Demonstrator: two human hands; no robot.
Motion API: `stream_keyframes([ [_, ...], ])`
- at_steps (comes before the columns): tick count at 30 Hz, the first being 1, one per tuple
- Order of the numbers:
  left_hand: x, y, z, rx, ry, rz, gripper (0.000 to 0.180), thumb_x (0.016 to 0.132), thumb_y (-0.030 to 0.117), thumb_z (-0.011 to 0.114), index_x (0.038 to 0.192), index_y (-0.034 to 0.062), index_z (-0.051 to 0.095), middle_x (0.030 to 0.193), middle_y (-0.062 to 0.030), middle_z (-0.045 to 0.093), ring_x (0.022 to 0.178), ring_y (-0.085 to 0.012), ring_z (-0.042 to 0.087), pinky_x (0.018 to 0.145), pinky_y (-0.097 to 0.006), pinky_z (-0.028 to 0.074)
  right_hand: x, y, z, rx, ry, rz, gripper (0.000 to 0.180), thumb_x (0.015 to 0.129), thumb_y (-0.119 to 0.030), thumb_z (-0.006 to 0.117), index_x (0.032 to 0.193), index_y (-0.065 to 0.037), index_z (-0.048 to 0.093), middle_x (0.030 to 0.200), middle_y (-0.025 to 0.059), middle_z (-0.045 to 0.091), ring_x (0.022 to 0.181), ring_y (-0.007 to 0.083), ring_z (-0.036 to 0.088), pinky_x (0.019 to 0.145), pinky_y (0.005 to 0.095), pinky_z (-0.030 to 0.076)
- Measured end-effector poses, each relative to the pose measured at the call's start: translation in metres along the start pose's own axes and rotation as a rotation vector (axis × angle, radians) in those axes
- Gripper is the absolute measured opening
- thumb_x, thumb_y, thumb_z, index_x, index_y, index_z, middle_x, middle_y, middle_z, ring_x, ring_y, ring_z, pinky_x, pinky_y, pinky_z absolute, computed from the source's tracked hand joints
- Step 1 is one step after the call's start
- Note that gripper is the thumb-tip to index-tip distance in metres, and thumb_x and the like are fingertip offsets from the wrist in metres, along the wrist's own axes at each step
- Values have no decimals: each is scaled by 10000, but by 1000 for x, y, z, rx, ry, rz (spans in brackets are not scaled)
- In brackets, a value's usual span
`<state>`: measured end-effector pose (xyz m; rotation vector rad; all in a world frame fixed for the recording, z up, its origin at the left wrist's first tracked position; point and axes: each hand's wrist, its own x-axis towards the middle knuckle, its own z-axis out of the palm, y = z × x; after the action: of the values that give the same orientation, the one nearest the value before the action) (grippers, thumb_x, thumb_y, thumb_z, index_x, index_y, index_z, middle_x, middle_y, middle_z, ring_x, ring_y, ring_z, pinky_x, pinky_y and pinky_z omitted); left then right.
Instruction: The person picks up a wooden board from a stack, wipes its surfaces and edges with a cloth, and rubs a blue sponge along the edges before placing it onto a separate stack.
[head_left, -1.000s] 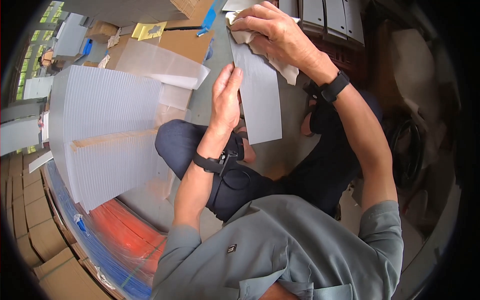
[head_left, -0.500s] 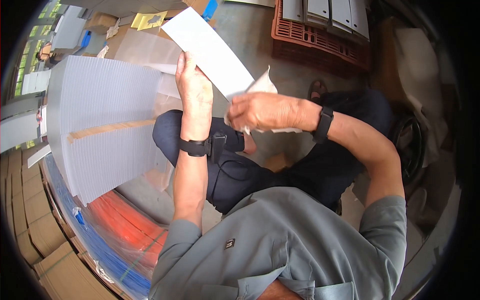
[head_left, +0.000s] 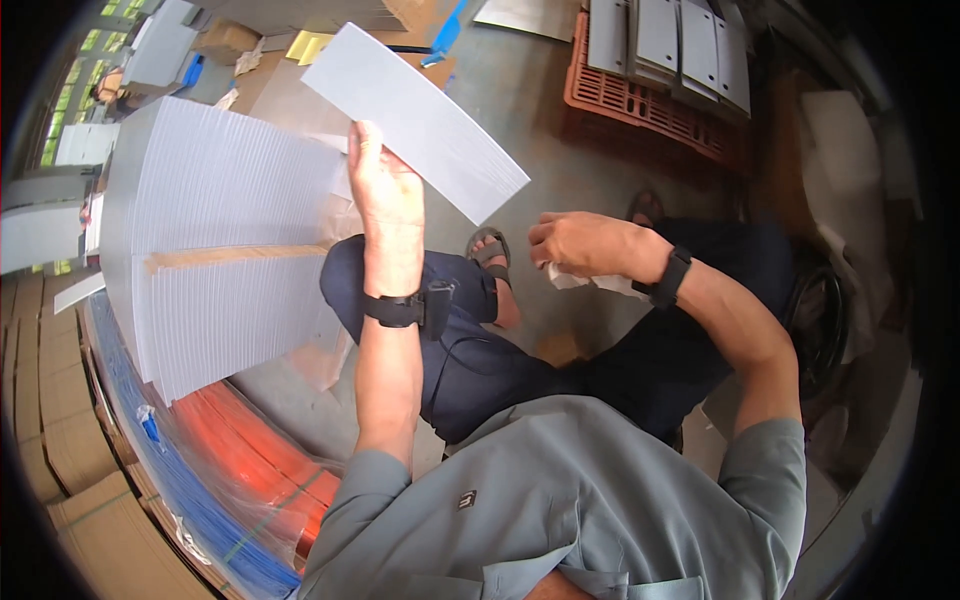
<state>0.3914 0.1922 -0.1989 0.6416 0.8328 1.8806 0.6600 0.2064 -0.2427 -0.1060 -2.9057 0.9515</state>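
My left hand (head_left: 387, 185) grips a flat white rectangular panel (head_left: 415, 118) by its near long edge, thumb on the near side and the fingers mostly hidden behind it. The panel is tilted, its upper end pointing far left. To the right of its lower end, and apart from it, my right hand (head_left: 590, 243) is closed on a crumpled off-white cloth (head_left: 580, 278), which hangs out below the fingers. Left of my left hand stands a tall stack of pale thin sheets (head_left: 235, 190) with a strip of brown tape round it.
An orange-red plastic crate (head_left: 640, 115) at the far right holds several white panels (head_left: 657, 38) with dark holes. Red plastic-wrapped material (head_left: 255, 455) and blue strips (head_left: 185, 450) lie at the near left, beside stacked brown cardboard (head_left: 85, 400). A sandalled foot (head_left: 489, 248) rests on the floor.
My right hand with the cloth has drawn away from the panel's lower end, to the right and slightly nearer. The panel has tilted, and its face looks greyer.
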Motion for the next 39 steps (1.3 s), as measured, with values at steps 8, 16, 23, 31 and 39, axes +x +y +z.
stream_keyframes([
  [8,-8,-3,14,14,21,58,422,1067,276,549,1387,6,494,1281,-105,590,1185,-202,579,1024,-380,483,-12,-15,-96,-185,635,228,404,697,75,683,1079,-56,668,1087,108,613,1050,332,600,931,411,527],
  [16,-25,-5,21,-39,23,5,384,1078,216,532,1404,15,507,1306,-94,609,1207,-197,587,1030,-370,490,40,-49,-79,-193,548,-126,519,706,-17,754,1210,-80,645,1204,97,593,1085,315,598,927,413,525],
  [23,-60,11,16,-47,6,14,384,1091,229,498,1409,14,503,1290,-91,623,1158,-184,619,988,-335,521,92,-63,-77,-266,608,-207,409,754,-19,716,1146,-106,638,1134,56,604,1050,286,620,926,376,547],
  [31,-93,18,-4,-71,-21,-67,378,1073,161,528,1410,-8,514,1278,-80,626,1134,-147,624,971,-304,524,139,-64,-98,-210,651,-260,321,816,17,687,1115,-98,660,1084,95,620,1048,319,621,907,401,530],
  [39,-82,27,-36,-46,106,-342,360,1058,158,516,1374,-13,546,1237,-80,648,1103,-164,637,955,-301,521,138,67,-170,-164,436,270,269,838,14,616,1088,-43,697,1073,143,666,1041,335,658,954,394,521],
])
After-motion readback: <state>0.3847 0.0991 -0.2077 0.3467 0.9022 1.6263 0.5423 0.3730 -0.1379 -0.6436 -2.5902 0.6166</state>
